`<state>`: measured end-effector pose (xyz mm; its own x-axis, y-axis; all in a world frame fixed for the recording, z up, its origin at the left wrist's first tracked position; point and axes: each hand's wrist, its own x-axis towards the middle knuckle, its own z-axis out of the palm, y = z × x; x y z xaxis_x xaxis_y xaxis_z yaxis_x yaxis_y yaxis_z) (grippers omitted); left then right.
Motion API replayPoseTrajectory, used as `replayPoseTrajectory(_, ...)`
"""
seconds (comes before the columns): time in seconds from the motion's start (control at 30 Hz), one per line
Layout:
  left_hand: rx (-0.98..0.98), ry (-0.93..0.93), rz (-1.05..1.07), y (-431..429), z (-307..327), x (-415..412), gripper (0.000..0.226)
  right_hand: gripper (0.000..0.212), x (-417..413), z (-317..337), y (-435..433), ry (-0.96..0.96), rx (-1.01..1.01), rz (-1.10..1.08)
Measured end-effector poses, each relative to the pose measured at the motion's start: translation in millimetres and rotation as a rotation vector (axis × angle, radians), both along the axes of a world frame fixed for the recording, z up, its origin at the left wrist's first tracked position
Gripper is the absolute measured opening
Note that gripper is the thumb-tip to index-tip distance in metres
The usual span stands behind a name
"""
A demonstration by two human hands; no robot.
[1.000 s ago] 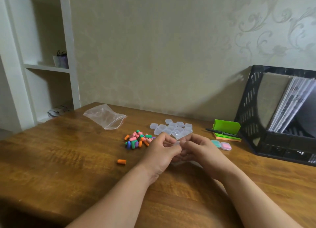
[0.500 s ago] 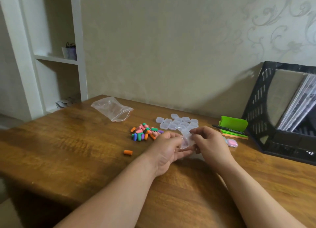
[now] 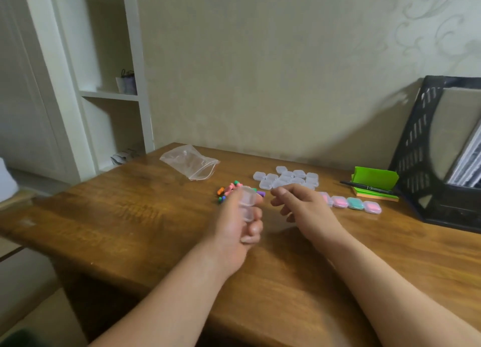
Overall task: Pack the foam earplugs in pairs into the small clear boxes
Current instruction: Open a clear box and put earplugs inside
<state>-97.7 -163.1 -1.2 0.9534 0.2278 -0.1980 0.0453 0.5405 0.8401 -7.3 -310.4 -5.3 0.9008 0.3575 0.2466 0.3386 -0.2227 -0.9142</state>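
Observation:
My left hand [image 3: 235, 223] grips a small clear box [image 3: 246, 203], opened with its lid swung up, held above the table. Just behind it lies the pile of coloured foam earplugs [image 3: 229, 190], partly hidden by the hand. My right hand [image 3: 299, 206] hovers to the right of the box with loosely curled fingers and holds nothing. A cluster of several empty clear boxes [image 3: 286, 178] sits behind the right hand. A row of filled boxes [image 3: 351, 203], pink and teal inside, lies to the right.
An empty zip bag [image 3: 190, 161] lies at the back left of the wooden table [image 3: 130, 216]. Green sticky notes with a black pen [image 3: 372, 185] and a black file rack [image 3: 442, 151] stand at the right. A white shelf unit stands left.
My hands have come apart: the left keeps the opened box and the right has let go and drawn to the right. The camera view has shifted, showing the filled boxes.

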Motion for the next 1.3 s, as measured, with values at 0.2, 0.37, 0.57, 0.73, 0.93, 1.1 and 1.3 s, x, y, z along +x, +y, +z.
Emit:
replayPoseTrajectory(0.2,-0.049,-0.083,0.353,70.4,4.2,-14.1,0.033,0.020,2.1,17.3,30.0,-0.056,-0.550,0.142)
replayPoseTrajectory(0.37,-0.089,-0.092,0.390,89.4,-5.1,-9.8,0.029,0.031,-19.0,23.7,75.8,-0.103,-0.631,0.356)
replayPoseTrajectory(0.57,-0.040,-0.095,0.337,84.9,-5.8,-7.4,0.026,0.004,-20.9,2.9,89.8,-0.283,-0.598,0.308)
replayPoseTrajectory(0.73,-0.083,-0.014,0.321,81.1,-1.8,-3.5,0.032,0.004,-18.5,3.8,81.4,-0.295,-0.619,0.325)
replayPoseTrajectory(0.93,-0.186,-0.007,0.317,73.2,-1.8,3.5,0.031,0.003,-13.1,9.4,73.5,-0.359,-0.548,0.141)
replayPoseTrajectory(1.1,-0.038,-0.001,0.240,58.3,-4.0,9.0,0.032,0.004,-16.0,25.0,79.1,-0.415,-0.086,0.013)
replayPoseTrajectory(1.3,0.068,0.000,0.218,55.7,-8.1,11.5,0.046,0.008,-29.7,26.1,91.0,-0.500,-0.346,0.082)
